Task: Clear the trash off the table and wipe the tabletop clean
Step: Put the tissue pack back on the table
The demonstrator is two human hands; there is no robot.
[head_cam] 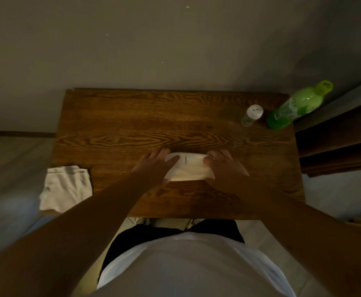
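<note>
A dark wooden table (132, 125) stands against the wall. A white paper cup (188, 167) lies flattened on its side near the table's middle front. My left hand (156, 166) grips the cup's left end and my right hand (222, 166) grips its right end. A white cloth (67, 187) lies crumpled over the table's front left corner, hanging partly off the edge. At the back right stand a green plastic bottle (297, 106) and a small clear bottle with a white cap (252, 114).
A grey wall rises right behind the table. Dark wooden furniture (342, 138) stands close to the table's right side. Pale floor lies to the left. My body is close against the table's front edge.
</note>
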